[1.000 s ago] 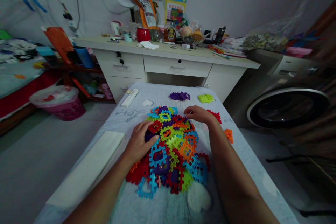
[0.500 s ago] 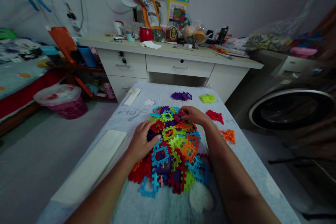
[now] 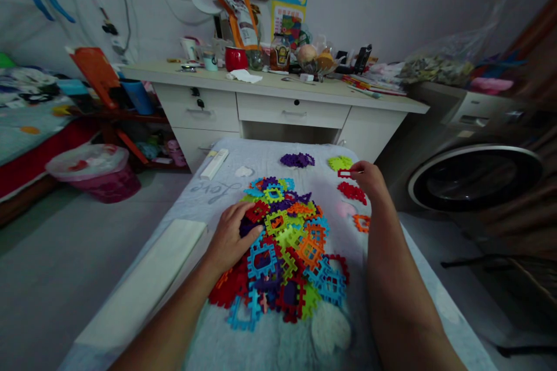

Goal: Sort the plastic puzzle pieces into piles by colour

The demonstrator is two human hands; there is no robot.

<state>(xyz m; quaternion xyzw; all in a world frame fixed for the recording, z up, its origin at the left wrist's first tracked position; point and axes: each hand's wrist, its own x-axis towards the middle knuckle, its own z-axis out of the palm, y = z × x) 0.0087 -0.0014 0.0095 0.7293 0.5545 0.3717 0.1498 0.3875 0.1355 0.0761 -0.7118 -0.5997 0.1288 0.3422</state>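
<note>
A mixed heap of plastic interlocking pieces (image 3: 287,237) in red, blue, green, orange and purple lies on the cloth-covered table. My left hand (image 3: 234,236) rests on the heap's left side, fingers spread, beside a red piece and a dark purple one. Over at the far right, my right hand (image 3: 369,177) pinches a red interlocking piece (image 3: 344,173) just above the red pile (image 3: 352,192). Beyond it lies a yellow-green pile (image 3: 339,162). An orange pile (image 3: 361,222) is partly hidden by my right forearm. The purple pile (image 3: 297,160) sits at the table's far end.
Along the table's left edge lies a long white block (image 3: 143,284), with a smaller white bar (image 3: 214,164) farther back. A cluttered white desk (image 3: 291,110) stands behind the table. To the right is a washing machine (image 3: 470,145); a pink bin (image 3: 93,174) stands left.
My right hand has left the heap and moved right with a red piece, to above the red pile. My left hand stays on the heap. The view has shifted slightly.
</note>
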